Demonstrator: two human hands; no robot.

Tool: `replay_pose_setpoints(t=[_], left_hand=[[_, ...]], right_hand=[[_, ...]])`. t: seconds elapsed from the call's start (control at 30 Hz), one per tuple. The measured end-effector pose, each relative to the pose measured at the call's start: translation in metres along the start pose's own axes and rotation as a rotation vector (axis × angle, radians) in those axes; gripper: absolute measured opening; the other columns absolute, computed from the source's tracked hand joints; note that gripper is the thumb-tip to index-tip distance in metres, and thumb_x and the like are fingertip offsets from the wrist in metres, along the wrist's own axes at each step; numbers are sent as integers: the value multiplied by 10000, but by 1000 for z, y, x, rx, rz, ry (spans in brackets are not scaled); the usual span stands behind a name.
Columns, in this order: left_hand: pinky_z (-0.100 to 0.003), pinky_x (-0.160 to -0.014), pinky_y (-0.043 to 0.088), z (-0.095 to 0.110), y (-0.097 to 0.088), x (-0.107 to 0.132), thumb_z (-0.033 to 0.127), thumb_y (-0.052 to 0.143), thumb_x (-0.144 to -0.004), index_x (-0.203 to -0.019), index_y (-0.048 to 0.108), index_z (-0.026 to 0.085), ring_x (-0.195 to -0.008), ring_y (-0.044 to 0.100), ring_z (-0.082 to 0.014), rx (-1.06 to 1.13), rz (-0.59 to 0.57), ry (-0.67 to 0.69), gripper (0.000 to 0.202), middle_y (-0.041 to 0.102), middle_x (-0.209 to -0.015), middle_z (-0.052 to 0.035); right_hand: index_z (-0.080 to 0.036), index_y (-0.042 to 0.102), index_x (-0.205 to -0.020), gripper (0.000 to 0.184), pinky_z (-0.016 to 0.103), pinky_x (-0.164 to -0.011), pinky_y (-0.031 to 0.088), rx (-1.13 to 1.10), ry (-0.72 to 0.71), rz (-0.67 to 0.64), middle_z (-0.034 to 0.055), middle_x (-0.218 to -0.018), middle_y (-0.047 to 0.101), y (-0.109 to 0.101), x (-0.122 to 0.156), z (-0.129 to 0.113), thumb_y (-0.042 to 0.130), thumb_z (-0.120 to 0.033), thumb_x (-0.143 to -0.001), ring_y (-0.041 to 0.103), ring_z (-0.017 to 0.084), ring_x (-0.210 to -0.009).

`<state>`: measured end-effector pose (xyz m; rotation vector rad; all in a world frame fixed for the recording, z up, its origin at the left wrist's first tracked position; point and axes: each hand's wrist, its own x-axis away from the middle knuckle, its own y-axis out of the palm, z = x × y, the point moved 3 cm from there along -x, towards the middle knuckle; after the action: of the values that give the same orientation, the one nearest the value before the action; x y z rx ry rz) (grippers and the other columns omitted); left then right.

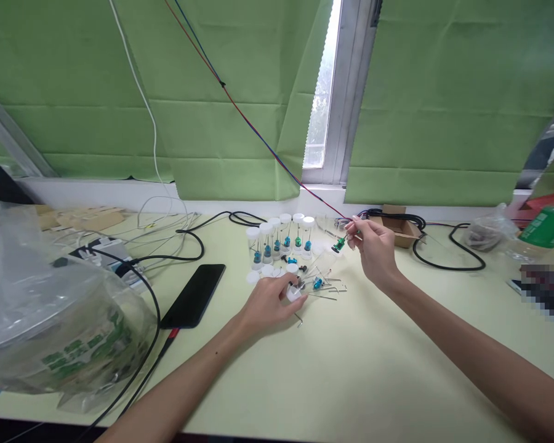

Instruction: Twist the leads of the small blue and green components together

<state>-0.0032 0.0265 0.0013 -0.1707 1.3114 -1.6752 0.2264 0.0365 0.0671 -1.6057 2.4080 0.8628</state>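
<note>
In the head view I saw the right hand [373,247] raised just above the table [351,369], fingertips pinched on a small green piece [338,245] with a thin stem. I could not make out its shape beyond that. It hung just right of a row of capped tubes [281,237], each with a blue or green piece inside.

The left hand [268,303] rested on the table in front of that row, thumb and forefinger closed on a white cap [294,293]. Whether a tube was attached to the cap I couldn't tell. Loose metal pins [325,294] lay between the hands, too fine to count.

A phone [192,296] lay left of the left hand, and a plastic bag [50,320] hid the table's left corner. A green bottle [550,225] was cut off at the right edge, above a blurred patch [547,298].
</note>
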Motion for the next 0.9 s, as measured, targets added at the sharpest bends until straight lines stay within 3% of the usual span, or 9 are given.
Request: replay_pose_setpoints(t=[0.3, 0.53, 0.73, 0.9], left_hand=[[-230, -533, 281, 0, 1, 0, 444, 579, -842, -920, 618, 185, -516, 415, -105, -12, -14, -54, 273, 431, -531, 64], [-230, -528, 278, 0, 0, 0, 443, 581, -844, -912, 619, 178, -519, 421, -107, -16, -16, -70, 277, 445, -536, 58], [-229, -529, 285, -1, 1, -1, 453, 584, -850, -929, 629, 180, -508, 414, -102, 1, -5, -39, 287, 430, -535, 62], [-240, -544, 297, 2, -2, -1, 432, 594, -854, -945, 639, 181, -509, 389, -98, 11, 38, 20, 271, 416, -555, 64]], right_hand=[[-147, 647, -519, 300, 230, -445, 354, -92, 113, -23, 40, -695, 597, 3, 4, 8, 824, -351, -648, 479, 90, -553], [-149, 645, -528, 315, 229, -435, 351, -103, 125, -34, 35, -685, 601, 4, 5, 8, 847, -366, -632, 475, 83, -540], [-144, 666, -586, 322, 217, -437, 379, -103, 159, -79, 30, -676, 609, 6, 8, 13, 854, -397, -648, 507, 90, -554], [-159, 601, -634, 358, 217, -443, 409, -123, 213, -105, 36, -670, 653, 7, 11, 18, 867, -397, -644, 523, 95, -530]])
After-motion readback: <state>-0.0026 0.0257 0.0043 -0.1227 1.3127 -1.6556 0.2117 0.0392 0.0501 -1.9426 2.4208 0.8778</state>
